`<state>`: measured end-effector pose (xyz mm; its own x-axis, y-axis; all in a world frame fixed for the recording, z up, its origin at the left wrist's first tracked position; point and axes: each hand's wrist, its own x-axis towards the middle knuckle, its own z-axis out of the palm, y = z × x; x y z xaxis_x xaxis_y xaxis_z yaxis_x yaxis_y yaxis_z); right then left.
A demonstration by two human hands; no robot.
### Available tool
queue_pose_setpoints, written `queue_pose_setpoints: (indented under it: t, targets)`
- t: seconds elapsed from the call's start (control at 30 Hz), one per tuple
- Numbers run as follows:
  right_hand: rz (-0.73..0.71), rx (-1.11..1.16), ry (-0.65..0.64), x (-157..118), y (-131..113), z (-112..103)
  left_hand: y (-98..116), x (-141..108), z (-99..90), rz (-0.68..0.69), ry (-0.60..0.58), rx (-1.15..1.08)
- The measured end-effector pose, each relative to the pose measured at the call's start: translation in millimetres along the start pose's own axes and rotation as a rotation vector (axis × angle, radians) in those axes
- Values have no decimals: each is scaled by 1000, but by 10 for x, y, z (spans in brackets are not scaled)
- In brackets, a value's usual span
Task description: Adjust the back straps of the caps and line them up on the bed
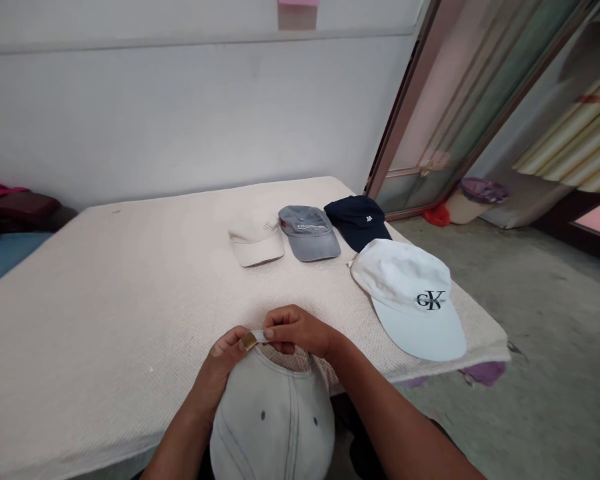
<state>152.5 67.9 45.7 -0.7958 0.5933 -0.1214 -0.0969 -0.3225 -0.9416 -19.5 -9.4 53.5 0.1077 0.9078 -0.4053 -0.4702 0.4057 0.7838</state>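
A light grey baseball cap (275,420) is held at the near edge of the bed-like surface, its back opening facing away from me. My left hand (225,360) pinches the cap's rim beside a brass-coloured buckle (249,341). The fingers of my right hand (297,330) are closed on the cap's back strap (261,337), just right of the buckle. Farther off lie a cream cap (257,243), a grey cap (310,233) and a navy cap (359,220), side by side. A white cap with black letters (413,293) rests to the right.
The caps lie on a pale textured cover (105,320) against a white wall (205,120). Dark red and blue items (20,227) are at the left. On the right are a framed glass door (440,113), a lined bin (475,197) and concrete floor (545,313).
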Motion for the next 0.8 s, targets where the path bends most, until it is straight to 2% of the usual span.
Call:
queue_pose_setpoints:
  t: [0.3, 0.57, 0.8]
  targets:
    - [-23, 20, -72, -48, -22, -43, 49, 7, 2, -40, -13, 73]
    - [85, 1, -178, -50, 5, -88, 28, -33, -1, -114, -87, 119]
    - [112, -39, -154, -63, -37, -89, 55, -39, 50, -115, -59, 190]
